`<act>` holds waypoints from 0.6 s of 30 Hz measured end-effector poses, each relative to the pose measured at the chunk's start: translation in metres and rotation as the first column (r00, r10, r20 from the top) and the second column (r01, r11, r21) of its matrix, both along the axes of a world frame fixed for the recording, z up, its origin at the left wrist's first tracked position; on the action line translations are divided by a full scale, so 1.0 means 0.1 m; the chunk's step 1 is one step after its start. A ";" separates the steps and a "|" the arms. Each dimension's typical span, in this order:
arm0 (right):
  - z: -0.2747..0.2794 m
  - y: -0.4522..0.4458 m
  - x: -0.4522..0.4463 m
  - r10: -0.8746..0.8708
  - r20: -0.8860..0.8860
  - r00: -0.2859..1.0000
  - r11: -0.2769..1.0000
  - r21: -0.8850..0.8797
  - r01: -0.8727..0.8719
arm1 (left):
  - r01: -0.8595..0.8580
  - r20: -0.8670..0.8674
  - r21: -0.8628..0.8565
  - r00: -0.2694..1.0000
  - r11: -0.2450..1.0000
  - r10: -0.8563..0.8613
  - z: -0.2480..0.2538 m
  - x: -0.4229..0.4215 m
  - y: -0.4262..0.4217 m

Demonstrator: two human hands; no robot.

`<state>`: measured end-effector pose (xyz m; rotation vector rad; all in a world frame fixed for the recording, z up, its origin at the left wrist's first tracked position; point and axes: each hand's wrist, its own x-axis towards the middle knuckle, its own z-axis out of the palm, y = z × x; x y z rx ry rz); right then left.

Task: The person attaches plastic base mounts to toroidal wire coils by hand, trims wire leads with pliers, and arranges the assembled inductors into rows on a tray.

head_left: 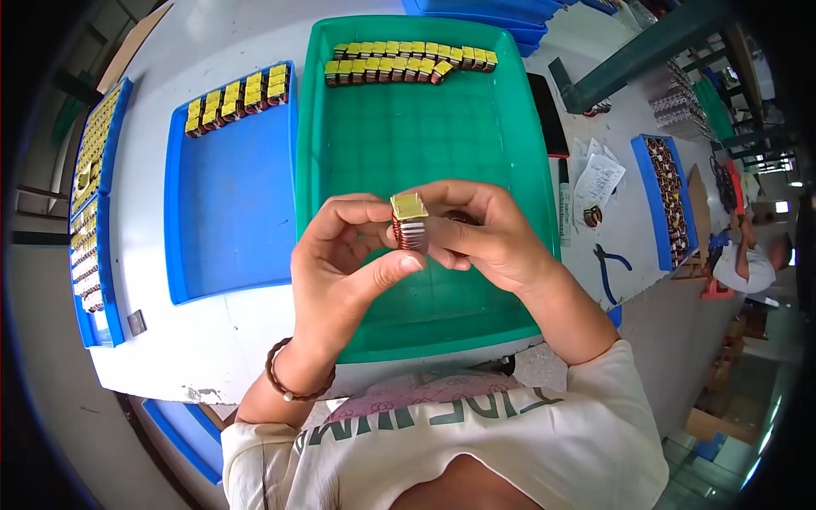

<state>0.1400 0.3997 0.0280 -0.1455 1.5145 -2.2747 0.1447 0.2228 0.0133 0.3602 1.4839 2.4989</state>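
While both hands are together above the green tray (416, 127), the left hand (336, 255) pinches one yellow-topped coil (409, 223) between thumb and fingers, and the right hand (493, 238) is closed against its side. Held yellow face up, its wound side is exposed, presumably for viewing. A dark piece (461, 218) within the right hand is too obscured to identify. The tray's coils (385, 70) stand in two rows at the far end, probably for order. Count: one coil pinched; roughly thirteen behind, nine in front; one pair of pliers (604, 274).
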 end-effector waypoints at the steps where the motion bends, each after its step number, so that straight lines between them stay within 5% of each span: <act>1: 0.00 0.00 0.01 -0.004 -0.008 1.000 1.000 0.013 0.004 | 0.002 -0.009 -0.010 1.000 1.000 -0.002 0.00 0.00 0.00; 7: 0.06 0.04 0.04 -0.068 -0.102 0.992 0.972 0.217 0.089 | 0.021 0.058 0.035 0.998 0.999 -0.023 0.04 0.01 0.00; 18: -0.02 -0.10 0.09 -0.307 -0.607 0.733 0.869 0.135 0.476 | 0.013 0.296 0.160 0.953 0.987 -0.060 0.05 0.00 -0.03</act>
